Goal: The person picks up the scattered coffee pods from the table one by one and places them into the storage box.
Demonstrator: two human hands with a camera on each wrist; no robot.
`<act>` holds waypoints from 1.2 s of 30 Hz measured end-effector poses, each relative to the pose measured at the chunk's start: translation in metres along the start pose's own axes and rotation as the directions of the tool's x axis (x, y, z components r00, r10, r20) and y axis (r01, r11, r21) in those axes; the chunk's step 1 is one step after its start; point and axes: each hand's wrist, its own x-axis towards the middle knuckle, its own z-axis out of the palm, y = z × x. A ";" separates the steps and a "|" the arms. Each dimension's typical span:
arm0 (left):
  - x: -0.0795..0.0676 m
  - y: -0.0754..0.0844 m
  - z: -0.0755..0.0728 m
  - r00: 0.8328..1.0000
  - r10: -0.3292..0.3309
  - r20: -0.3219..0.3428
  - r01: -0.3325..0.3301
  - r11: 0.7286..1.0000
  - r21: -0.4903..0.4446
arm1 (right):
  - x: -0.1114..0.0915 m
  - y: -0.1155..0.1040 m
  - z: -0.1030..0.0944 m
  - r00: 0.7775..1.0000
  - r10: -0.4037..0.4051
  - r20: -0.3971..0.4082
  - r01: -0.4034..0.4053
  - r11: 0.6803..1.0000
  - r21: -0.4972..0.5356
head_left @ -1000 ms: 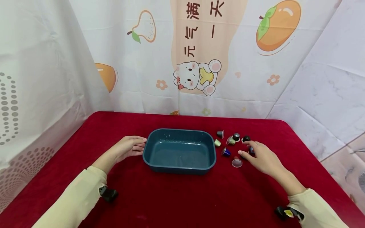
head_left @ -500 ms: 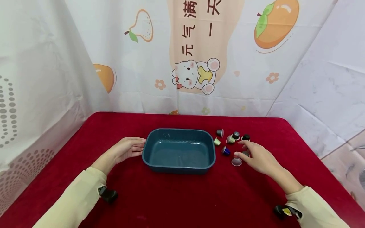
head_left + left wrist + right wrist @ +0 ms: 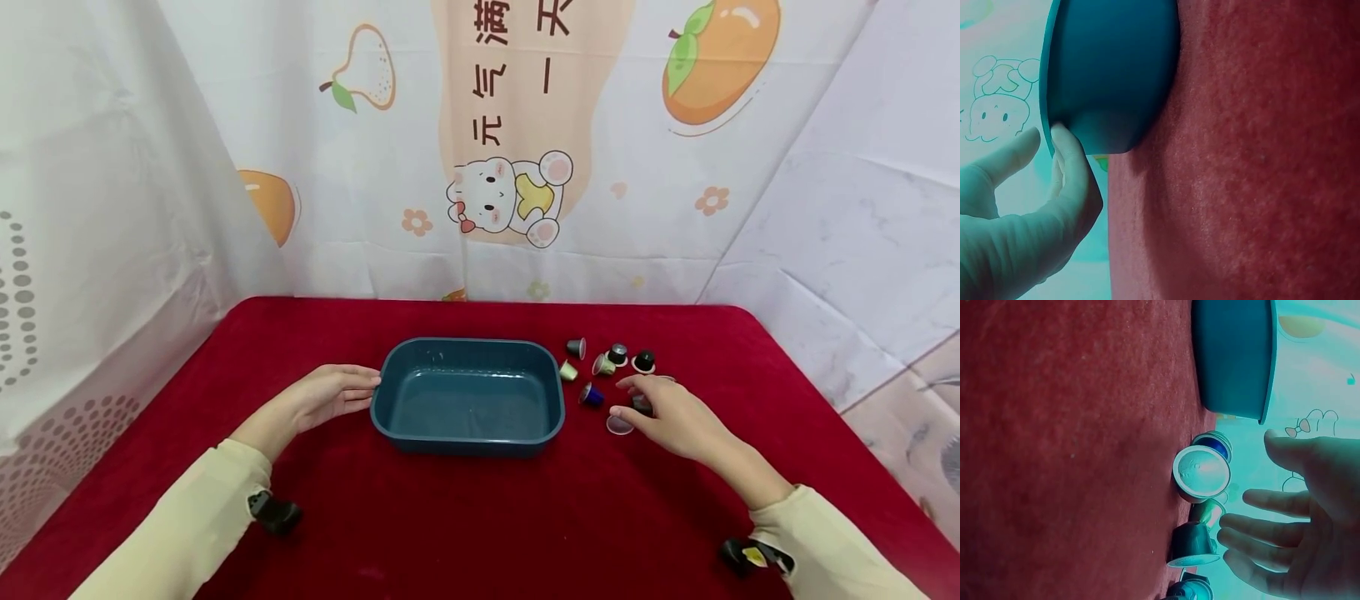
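Note:
A dark teal rectangular tub [image 3: 468, 446] sits mid-table in the head view. My left hand [image 3: 330, 396] is at its left end, fingertips right at the rim; in the left wrist view the fingers [image 3: 1072, 156] meet the outer wall while the thumb stays apart. To the tub's right lie several small coffee capsules, among them a blue one [image 3: 592, 395], a pale green one [image 3: 568, 371] and a black one [image 3: 643, 361]. Over the nearest capsules hovers my right hand [image 3: 678, 417], fingers spread and holding nothing. A dark capsule [image 3: 642, 405] shows beneath it, beside a capsule with its silvery lid [image 3: 1202, 472] facing the wrist camera.
Red cloth [image 3: 465, 525] covers the table. A white printed curtain [image 3: 360, 167] hangs behind the far edge, with more sheeting at both sides. A grey capsule [image 3: 576, 348] lies farthest back, near the tub's right rear corner.
My right hand has moved slightly left over the capsules, uncovering the black one and partly overlapping the lid-up one. The left hand stays at the tub; the head view shifts a little.

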 end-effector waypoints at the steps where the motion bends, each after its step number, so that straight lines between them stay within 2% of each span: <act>1: 0.000 0.000 0.000 1.000 0.001 0.003 -0.001 1.000 0.006 | 0.000 0.000 0.000 1.000 -0.002 0.002 0.002 1.000 0.000; 11: 0.000 0.005 0.000 1.000 -0.002 0.001 0.001 0.999 0.047 | 0.001 -0.001 0.001 0.999 -0.013 0.032 0.013 1.000 0.008; 21: 0.001 0.004 0.004 1.000 -0.005 0.004 0.005 0.999 0.048 | -0.002 -0.001 -0.001 0.996 -0.028 0.080 0.028 1.000 0.002; 36: 0.005 -0.002 0.001 1.000 -0.005 0.006 0.005 1.000 -0.011 | 0.001 -0.001 0.003 0.991 -0.061 0.122 0.062 0.998 0.001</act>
